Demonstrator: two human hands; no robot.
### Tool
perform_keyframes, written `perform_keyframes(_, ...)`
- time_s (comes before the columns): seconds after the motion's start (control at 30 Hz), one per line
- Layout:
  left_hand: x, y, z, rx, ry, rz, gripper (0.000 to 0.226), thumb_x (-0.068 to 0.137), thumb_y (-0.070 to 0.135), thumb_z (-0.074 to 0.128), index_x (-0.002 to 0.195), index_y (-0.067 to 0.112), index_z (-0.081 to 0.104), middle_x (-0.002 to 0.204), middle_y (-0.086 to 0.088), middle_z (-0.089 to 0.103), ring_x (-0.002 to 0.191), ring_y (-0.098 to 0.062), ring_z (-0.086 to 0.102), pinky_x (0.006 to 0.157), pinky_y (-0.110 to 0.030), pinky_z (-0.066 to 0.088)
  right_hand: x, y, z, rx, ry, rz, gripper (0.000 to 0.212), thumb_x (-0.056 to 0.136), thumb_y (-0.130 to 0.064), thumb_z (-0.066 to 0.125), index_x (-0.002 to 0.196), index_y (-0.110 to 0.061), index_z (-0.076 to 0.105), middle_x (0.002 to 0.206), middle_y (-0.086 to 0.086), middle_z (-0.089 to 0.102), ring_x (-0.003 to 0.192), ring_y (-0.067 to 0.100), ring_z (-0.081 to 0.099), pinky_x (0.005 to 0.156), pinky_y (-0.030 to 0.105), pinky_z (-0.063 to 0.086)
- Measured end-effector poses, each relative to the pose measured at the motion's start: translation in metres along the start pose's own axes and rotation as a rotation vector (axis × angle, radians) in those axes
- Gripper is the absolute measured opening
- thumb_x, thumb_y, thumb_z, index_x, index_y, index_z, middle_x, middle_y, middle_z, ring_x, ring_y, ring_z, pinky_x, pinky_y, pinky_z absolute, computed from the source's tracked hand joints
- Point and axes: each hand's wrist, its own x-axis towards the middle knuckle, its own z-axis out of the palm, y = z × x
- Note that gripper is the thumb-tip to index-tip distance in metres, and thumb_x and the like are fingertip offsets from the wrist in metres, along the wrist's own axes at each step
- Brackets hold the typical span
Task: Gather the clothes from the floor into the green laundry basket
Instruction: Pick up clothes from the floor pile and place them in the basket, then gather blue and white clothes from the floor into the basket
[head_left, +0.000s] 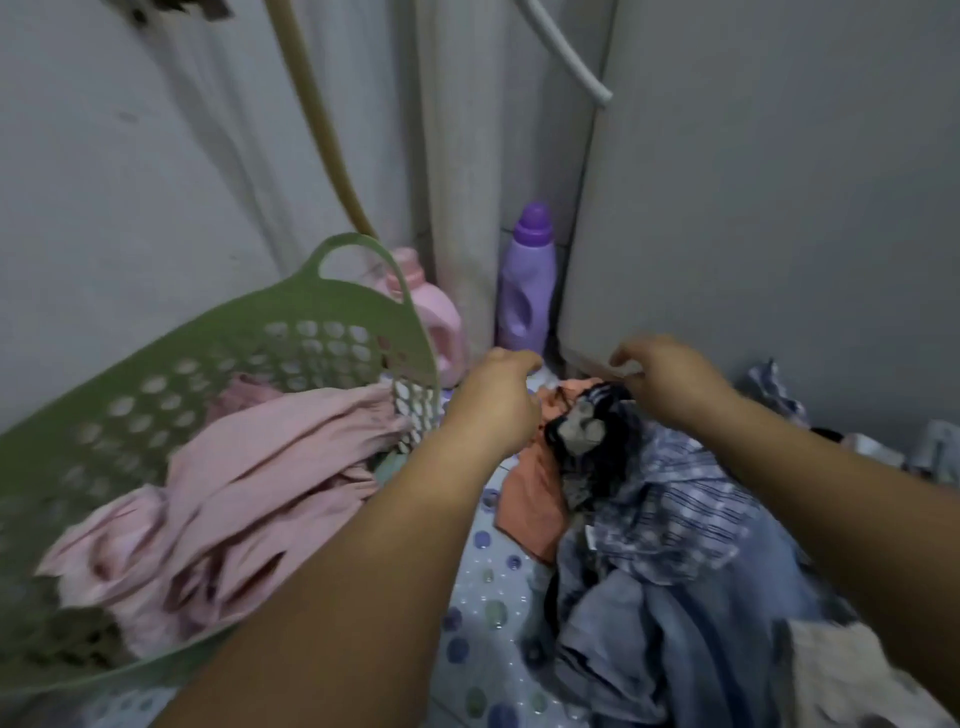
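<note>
The green laundry basket (156, 374) stands tilted at the left with pink clothes (249, 488) in it. To its right a pile of clothes lies on the floor: an orange garment (535, 499), a black and grey garment (587, 441), a blue patterned shirt (680, 504) and a blue-grey garment (675, 644). Both my arms reach over the pile. My left hand (498, 400) curls its fingers down onto the orange garment's upper edge. My right hand (665, 379) pinches the top of the black and grey garment.
A pink detergent jug (441, 322) and a purple bottle (527, 291) stand in the corner behind the basket. A grey appliance wall (779, 208) rises right behind the pile. More clothes (779, 389) lie along it. The floor mat (483, 623) has coloured dots.
</note>
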Motion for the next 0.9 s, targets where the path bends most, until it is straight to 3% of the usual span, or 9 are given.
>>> perform_keyframes(0.13,0.006,0.016,0.055,-0.127,-0.190,-0.066,0.047,0.086,0.011,0.058,0.132,0.019,0.054,0.138,-0.011,0.052,0.127,-0.026,0.049,0.101,-0.026,0.041,-0.023,0.071,0.020,-0.121,-0.134,0.184,0.055,0.084,-0.019,0.057,0.137,-0.022,0.043,0.141,0.017,0.043,0.127,0.036,0.044,0.103,0.043,0.041)
perform_keyframes(0.27,0.006,0.028,0.091,-0.200,-0.365,-0.133,0.052,0.092,0.014,0.056,0.142,0.020,0.042,0.137,-0.011,0.053,0.099,-0.020,0.061,0.073,-0.025,0.045,-0.045,0.106,0.042,-0.319,-0.301,0.245,0.075,0.086,-0.015,0.056,0.147,-0.036,0.016,0.160,0.008,-0.001,0.147,0.032,0.002,0.116,0.056,0.011)
perform_keyframes(0.33,0.005,0.036,0.103,-0.232,-0.417,-0.143,0.054,0.094,0.016,0.055,0.144,0.022,0.037,0.140,-0.012,0.050,0.076,-0.011,0.052,0.060,-0.022,0.041,-0.051,0.110,0.050,-0.367,-0.211,0.188,0.062,0.087,-0.017,0.054,0.142,-0.036,0.030,0.159,0.008,0.006,0.147,0.031,0.004,0.115,0.056,0.006)
perform_keyframes(0.43,0.004,0.046,0.110,-0.277,-0.431,-0.148,0.059,0.094,0.018,0.057,0.147,0.025,0.032,0.149,-0.009,0.040,0.084,-0.010,0.047,0.068,-0.023,0.043,-0.049,0.105,0.051,-0.334,-0.047,0.111,0.031,0.088,-0.025,0.052,0.119,-0.029,0.056,0.137,0.004,0.046,0.134,0.026,0.034,0.114,0.050,0.014)
perform_keyframes(0.57,0.004,0.059,0.113,-0.343,-0.341,-0.116,0.090,0.081,0.019,0.073,0.151,0.028,0.017,0.152,-0.006,0.033,0.117,-0.019,0.051,0.096,-0.027,0.043,-0.044,0.082,0.026,0.225,0.106,0.114,0.014,0.094,-0.019,0.047,0.103,-0.017,0.057,0.098,0.006,0.061,0.094,0.026,0.057,0.077,0.032,0.039)
perform_keyframes(0.7,0.005,0.070,0.108,-0.542,-0.175,-0.193,0.118,0.062,0.027,0.087,0.150,0.037,0.008,0.151,-0.004,0.027,0.134,-0.024,0.038,0.111,-0.041,0.038,-0.046,0.050,-0.025,0.971,0.107,0.070,0.024,0.095,-0.010,0.047,0.076,-0.024,0.049,0.069,-0.001,0.052,0.056,0.010,0.044,0.060,0.029,0.039)
perform_keyframes(0.8,0.010,0.076,0.095,-0.692,0.052,-0.207,0.070,0.063,0.019,0.081,0.124,0.024,0.048,0.125,-0.003,0.054,0.115,-0.024,0.055,0.102,-0.040,0.047,-0.057,0.033,-0.051,1.297,0.034,0.002,0.026,0.096,-0.005,0.046,0.075,-0.021,0.048,0.068,0.003,0.052,0.050,0.009,0.046,0.058,0.030,0.044)
perform_keyframes(0.83,0.011,0.078,0.088,-0.745,0.128,-0.214,0.046,0.068,0.010,0.075,0.106,0.024,0.054,0.113,-0.004,0.061,0.107,-0.028,0.061,0.098,-0.042,0.050,-0.061,0.029,-0.055,1.349,0.036,-0.006,0.024,0.095,-0.006,0.047,0.077,-0.020,0.050,0.068,0.003,0.052,0.052,0.010,0.048,0.058,0.030,0.048)
perform_keyframes(0.9,0.011,0.079,0.072,-0.839,0.211,-0.220,0.038,0.076,-0.004,0.062,0.098,0.027,0.055,0.100,-0.004,0.066,0.102,-0.030,0.064,0.094,-0.044,0.052,-0.066,0.029,-0.058,1.377,0.054,-0.028,0.015,0.093,-0.005,0.052,0.085,-0.017,0.053,0.078,0.004,0.057,0.069,0.016,0.055,0.064,0.026,0.053)
